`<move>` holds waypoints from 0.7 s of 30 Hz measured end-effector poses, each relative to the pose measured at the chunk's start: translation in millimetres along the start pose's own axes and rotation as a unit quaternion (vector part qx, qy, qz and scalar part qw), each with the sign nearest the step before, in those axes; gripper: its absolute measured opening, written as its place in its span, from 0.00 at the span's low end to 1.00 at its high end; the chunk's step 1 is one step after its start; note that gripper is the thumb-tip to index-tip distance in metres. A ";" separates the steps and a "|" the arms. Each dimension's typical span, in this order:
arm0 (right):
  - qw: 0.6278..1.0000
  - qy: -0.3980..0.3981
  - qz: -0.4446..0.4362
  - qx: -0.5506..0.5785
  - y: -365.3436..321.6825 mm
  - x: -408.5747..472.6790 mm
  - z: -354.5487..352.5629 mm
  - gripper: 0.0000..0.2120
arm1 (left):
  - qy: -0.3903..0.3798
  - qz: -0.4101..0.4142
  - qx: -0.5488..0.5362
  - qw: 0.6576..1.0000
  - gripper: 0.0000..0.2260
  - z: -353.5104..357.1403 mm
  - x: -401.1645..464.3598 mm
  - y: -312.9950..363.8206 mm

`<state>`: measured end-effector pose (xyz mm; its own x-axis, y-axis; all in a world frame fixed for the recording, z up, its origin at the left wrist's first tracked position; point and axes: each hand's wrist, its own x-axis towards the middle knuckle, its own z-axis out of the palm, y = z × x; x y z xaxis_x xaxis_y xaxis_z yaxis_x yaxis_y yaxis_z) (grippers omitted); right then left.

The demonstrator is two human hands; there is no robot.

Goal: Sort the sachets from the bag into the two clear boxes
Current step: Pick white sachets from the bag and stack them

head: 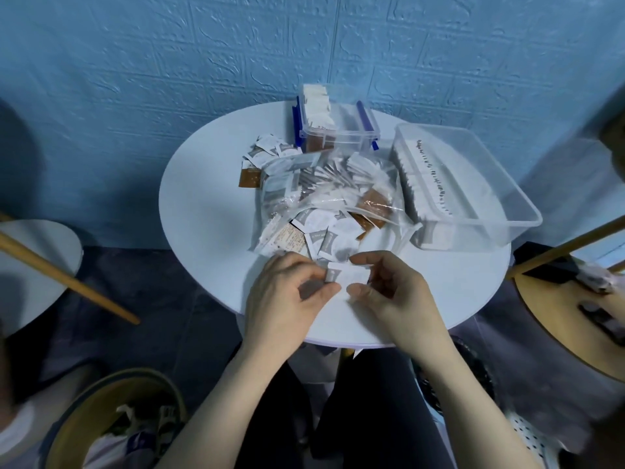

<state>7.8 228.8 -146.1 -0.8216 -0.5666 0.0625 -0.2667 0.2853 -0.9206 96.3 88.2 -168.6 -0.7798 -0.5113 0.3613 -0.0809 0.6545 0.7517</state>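
A clear plastic bag (pixel 338 194) of white and brown sachets lies in the middle of the round white table (pixel 203 211). Near the table's front edge, my left hand (pixel 287 296) and my right hand (pixel 392 292) pinch the two ends of a small stack of white sachets (pixel 348 275). Behind the bag stands a small clear box with blue clips (pixel 351 130), holding upright white and brown sachets. To the right sits a large clear box (pixel 507 184) with a row of white sachets along its left side.
Loose white and brown sachets (pixel 267 154) lie on the table left of the small box. A wooden pole (pixel 67 282) slants at the left, another (pixel 568 245) at the right. A round basket (pixel 111 421) sits on the floor below left.
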 end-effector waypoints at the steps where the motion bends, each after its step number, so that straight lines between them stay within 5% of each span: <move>1: 1.000 -0.008 0.005 0.029 -0.1 0.7 0.6 0.14 | -0.014 -0.047 -0.078 0.996 0.05 -1.4 2.1 0.1; 4: 0.994 -0.039 0.023 0.100 -2.4 1.3 4.3 0.10 | -0.052 -0.138 -0.256 0.955 0.05 -6.5 8.9 1.0; 10: 0.990 -0.033 0.033 0.136 -4.6 3.4 10.1 0.10 | -0.069 -0.118 -0.276 0.951 0.05 -14.7 11.3 -3.0; 14: 0.998 -0.053 -0.015 0.041 -4.5 5.2 9.5 0.10 | -0.072 -0.138 -0.279 0.948 0.09 -19.5 11.3 -7.6; 21: 0.976 0.030 -0.072 -0.202 -5.8 39.2 -8.3 0.11 | -0.022 -0.173 -0.279 0.944 0.08 -27.6 10.0 -15.6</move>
<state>-27.1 211.3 -135.1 -0.7859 -0.5808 0.2124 -0.5481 0.4952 -0.6740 106.9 57.6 -161.5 -0.7931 -0.6086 0.0264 -0.0054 0.0504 0.9987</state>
